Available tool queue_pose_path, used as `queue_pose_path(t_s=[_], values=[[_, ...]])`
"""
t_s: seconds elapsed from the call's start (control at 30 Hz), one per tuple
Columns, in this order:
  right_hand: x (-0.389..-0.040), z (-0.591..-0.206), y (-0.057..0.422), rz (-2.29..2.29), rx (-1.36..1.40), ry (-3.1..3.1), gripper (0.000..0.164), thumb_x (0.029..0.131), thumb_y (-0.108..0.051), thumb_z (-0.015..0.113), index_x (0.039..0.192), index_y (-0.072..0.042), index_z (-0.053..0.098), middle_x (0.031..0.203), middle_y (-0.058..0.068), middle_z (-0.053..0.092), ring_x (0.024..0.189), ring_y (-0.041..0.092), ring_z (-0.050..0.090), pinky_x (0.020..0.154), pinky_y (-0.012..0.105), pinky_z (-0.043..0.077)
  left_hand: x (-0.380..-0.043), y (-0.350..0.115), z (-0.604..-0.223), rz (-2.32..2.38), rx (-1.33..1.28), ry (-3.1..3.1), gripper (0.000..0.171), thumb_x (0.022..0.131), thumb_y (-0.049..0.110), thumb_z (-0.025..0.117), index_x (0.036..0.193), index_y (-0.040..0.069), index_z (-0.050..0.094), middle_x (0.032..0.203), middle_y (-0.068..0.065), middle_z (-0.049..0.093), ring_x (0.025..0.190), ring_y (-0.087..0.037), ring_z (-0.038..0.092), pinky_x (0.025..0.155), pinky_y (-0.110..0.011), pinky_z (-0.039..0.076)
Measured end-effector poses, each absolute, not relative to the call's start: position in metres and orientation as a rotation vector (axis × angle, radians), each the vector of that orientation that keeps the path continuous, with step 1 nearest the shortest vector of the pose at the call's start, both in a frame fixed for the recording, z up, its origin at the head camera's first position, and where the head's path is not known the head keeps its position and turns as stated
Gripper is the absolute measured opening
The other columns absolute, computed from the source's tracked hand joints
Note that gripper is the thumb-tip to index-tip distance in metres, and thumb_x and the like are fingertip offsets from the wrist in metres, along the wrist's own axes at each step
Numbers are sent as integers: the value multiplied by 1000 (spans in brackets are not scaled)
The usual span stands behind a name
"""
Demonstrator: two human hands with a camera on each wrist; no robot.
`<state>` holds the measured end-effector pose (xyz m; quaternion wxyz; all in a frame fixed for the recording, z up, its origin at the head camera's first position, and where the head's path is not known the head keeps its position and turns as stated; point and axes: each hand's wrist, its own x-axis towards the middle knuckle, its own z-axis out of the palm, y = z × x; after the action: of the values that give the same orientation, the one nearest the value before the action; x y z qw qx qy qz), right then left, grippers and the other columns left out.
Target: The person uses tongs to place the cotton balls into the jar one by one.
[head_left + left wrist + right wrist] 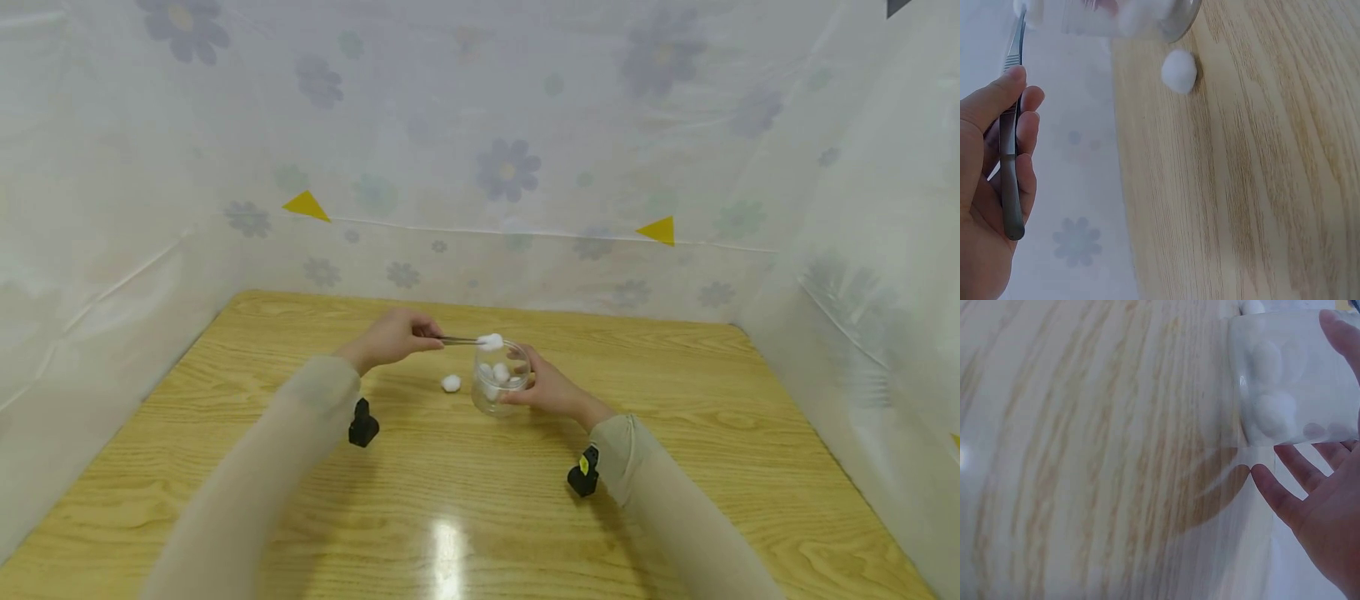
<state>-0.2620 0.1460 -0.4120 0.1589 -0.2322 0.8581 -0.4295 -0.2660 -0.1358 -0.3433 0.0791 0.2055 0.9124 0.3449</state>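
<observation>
My left hand (397,336) grips metal tweezers (1010,156) between thumb and fingers. A white cotton ball (491,342) sits at the tweezers' tips, by the rim of a clear glass jar (486,402). Around the jar's right side curls my right hand (551,388), thumb in front and fingers behind. Several cotton balls (1275,415) lie inside the jar, seen through its wall. One loose cotton ball (1179,72) rests on the table to the left of the jar.
The wood-grain table (480,475) runs back to a flower-patterned curtain (420,150), which also encloses both sides. Two yellow triangles (306,206) mark the back curtain. A black wrist camera (363,423) hangs below the left sleeve, and another camera (583,472) below the right.
</observation>
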Motion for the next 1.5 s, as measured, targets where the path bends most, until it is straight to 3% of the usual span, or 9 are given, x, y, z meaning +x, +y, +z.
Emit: queue_pose_path(t_s=[0.37,1.07,1.3,1.5], values=[[-263,-414,145,-1252,-612,2431,91,81,-28,74,149,-15,16,149,11,28,133,33,36,94,46,46,-269,-121,-346,1051,654,2700,18,90,22,63,102,8,68,95,-6,68,90,-23,63,77,-33,50],[-261,-411,146,-1254,-603,2423,91,82,-30,73,150,-14,14,144,20,33,120,39,49,86,43,50,-271,-117,-349,1037,688,2707,17,89,22,65,101,10,69,97,-5,69,88,-17,63,78,-33,51],[-255,-402,143,-1254,-649,2432,87,84,-21,71,149,-8,14,150,19,27,132,39,35,97,49,43,-270,-118,-351,1079,687,2674,21,88,19,66,105,7,69,102,-8,68,93,-20,63,81,-34,52],[-253,-398,142,-1251,-659,2428,85,85,-13,69,149,-4,13,150,24,24,133,42,33,96,51,43,-270,-122,-351,1103,703,2660,25,88,17,66,109,3,67,103,-10,69,94,-22,64,83,-36,52]])
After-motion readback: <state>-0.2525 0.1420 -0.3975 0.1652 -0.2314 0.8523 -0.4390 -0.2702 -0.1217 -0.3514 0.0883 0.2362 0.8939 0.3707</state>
